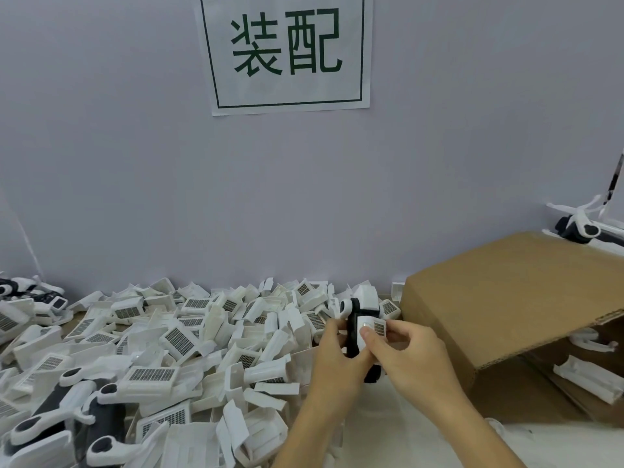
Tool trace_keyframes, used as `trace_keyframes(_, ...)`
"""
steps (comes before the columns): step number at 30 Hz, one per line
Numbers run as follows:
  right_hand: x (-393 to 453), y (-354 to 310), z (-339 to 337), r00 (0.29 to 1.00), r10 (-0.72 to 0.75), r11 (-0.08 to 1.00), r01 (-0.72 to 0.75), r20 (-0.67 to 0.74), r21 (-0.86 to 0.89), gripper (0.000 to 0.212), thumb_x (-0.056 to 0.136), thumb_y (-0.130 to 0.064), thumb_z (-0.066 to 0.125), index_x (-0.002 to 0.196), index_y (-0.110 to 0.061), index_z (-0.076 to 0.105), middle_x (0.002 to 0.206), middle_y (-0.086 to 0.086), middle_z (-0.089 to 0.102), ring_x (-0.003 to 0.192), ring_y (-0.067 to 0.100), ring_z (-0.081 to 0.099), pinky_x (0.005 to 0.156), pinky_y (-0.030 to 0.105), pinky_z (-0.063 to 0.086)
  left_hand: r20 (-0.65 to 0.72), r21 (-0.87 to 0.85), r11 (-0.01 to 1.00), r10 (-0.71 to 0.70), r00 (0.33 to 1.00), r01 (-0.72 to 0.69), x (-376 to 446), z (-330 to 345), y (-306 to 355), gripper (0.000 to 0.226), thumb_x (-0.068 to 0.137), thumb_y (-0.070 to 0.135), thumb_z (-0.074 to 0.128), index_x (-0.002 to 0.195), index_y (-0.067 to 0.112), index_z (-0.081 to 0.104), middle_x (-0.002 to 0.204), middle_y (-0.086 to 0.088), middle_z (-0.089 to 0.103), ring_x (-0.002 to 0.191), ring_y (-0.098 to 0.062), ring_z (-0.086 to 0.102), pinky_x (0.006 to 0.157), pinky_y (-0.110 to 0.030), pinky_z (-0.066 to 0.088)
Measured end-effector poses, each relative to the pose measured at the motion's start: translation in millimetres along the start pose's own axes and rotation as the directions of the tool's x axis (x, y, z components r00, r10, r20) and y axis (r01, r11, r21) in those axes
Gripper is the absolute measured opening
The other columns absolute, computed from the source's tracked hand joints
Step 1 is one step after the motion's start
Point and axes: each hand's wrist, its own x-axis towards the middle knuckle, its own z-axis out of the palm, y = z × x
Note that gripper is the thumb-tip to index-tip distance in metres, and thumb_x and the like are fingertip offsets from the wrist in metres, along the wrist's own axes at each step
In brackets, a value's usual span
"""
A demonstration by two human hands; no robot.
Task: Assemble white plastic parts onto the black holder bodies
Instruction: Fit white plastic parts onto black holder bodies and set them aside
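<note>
From the head camera, both hands meet a little right of centre above the worktop (405, 444), which is covered there by a pale sheet. The left hand (332, 358) curls its fingers round the lower part of a black holder body (353, 336), which stands roughly upright between the two hands; its grip is closed on that body. The right hand (410, 352) pinches a white plastic part (371, 327) against the right side of the holder, thumb and forefinger closed on it; the part carries a small dark grid panel that faces the camera. A white rounded cap with a dark centre sits at the top of the holder, just above the left hand's fingers. To the left and behind the hands, a big heap of white parts (175, 346) spreads over the worktop as far as the wall, many of them showing the same dark grid panels. At the lower left lie several finished holders (84, 413), black bodies with white pieces on them, touching one another. On the right, an open cardboard box (506, 298) lies with a flap raised, and more white pieces rest inside it at the far right. Behind the box another black-and-white holder (579, 229) sits by the right edge. On the grey wall (135, 163) hangs a white paper sign (287, 52) with two large green characters in a green frame.
</note>
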Motion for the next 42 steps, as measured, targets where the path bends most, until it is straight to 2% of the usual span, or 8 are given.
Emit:
trace_keyframes(3,0,1,1,0.999,0.017,1.0,-0.018,-0.03,-0.026,0.008,0.084,-0.03,0.075,0.077,-0.033,0.074,0.071,-0.019,0.074,0.071,-0.004,0.07,0.06,0.014,0.053,0.022,0.017,1.0,0.002,1.0,-0.002,1,0,-3,0.047,0.081,0.016,0.077,0.123,0.023,0.058,0.11,0.001,0.07,0.099,-0.016,0.071,0.072,-0.026,0.06)
trace_keyframes(9,0,2,3,0.989,0.009,0.994,-0.024,-0.147,-0.102,0.006,0.082,-0.037,0.074,0.083,-0.031,0.075,0.071,-0.026,0.071,0.07,-0.005,0.067,0.067,0.029,0.059,0.095,0.079,0.997,0.015,0.995,-0.023,0,0,-5,0.075,0.054,0.03,0.083,0.123,0.035,0.053,0.115,0.01,0.068,0.106,-0.004,0.067,0.088,-0.038,0.06)
trace_keyframes(13,0,2,2,0.988,-0.001,0.991,-0.019,-0.153,-0.135,0.007,0.081,-0.041,0.075,0.076,-0.038,0.071,0.072,-0.027,0.071,0.071,-0.004,0.067,0.069,0.028,0.058,0.143,0.105,0.992,0.061,0.988,-0.076,-2,1,-5,0.072,0.061,0.028,0.081,0.127,0.032,0.052,0.108,0.023,0.072,0.101,0.004,0.068,0.082,-0.017,0.055)
trace_keyframes(17,1,2,1,0.991,0.007,0.989,-0.025,-0.13,-0.142,0.005,0.083,-0.039,0.075,0.08,-0.034,0.075,0.071,-0.025,0.072,0.07,-0.005,0.067,0.066,0.027,0.058,0.126,0.112,0.989,0.087,0.988,-0.101,-4,1,-4,0.061,0.075,0.017,0.078,0.129,0.032,0.052,0.107,0.024,0.071,0.1,0.004,0.067,0.084,-0.031,0.06)
trace_keyframes(20,1,0,0,0.994,0.021,0.991,-0.035,-0.109,-0.127,0.004,0.083,-0.037,0.075,0.083,-0.034,0.077,0.07,-0.022,0.073,0.069,-0.003,0.069,0.069,0.032,0.06,0.109,0.102,0.989,0.094,0.99,-0.105,-5,2,-2,0.051,0.09,0.008,0.069,0.131,0.03,0.049,0.101,0.027,0.069,0.09,0.008,0.067,0.069,-0.02,0.058)
trace_keyframes(23,1,0,-1,0.996,0.034,0.989,-0.045,-0.081,-0.139,0.007,0.083,-0.036,0.076,0.078,-0.032,0.077,0.069,-0.019,0.073,0.07,0.001,0.07,0.071,0.036,0.06,0.077,0.082,0.994,0.068,0.995,-0.075,-7,2,2,0.052,0.093,0.007,0.066,0.138,0.027,0.047,0.102,0.011,0.069,0.089,0.012,0.066,0.066,-0.016,0.056)
trace_keyframes(26,0,-1,1,0.997,0.047,0.989,-0.054,-0.055,-0.139,0.009,0.083,-0.035,0.075,0.076,-0.028,0.078,0.068,-0.016,0.073,0.07,0.004,0.071,0.072,0.037,0.06,0.071,0.103,0.992,0.065,0.995,-0.072,-8,2,3,0.054,0.094,0.008,0.065,0.14,0.026,0.045,0.112,0.012,0.063,0.093,0.018,0.061,0.065,-0.013,0.055)
trace_keyframes(42,-2,-5,1,0.996,0.003,0.989,-0.016,-0.094,-0.147,0.007,0.083,-0.037,0.077,0.083,-0.03,0.079,0.067,-0.019,0.073,0.068,-0.002,0.069,0.069,0.031,0.06,0.028,0.023,0.997,0.077,0.997,-0.078,-7,3,5,0.035,0.092,0.011,0.069,0.124,0.022,0.056,0.107,0.0,0.07,0.095,-0.005,0.07,0.064,-0.018,0.055)
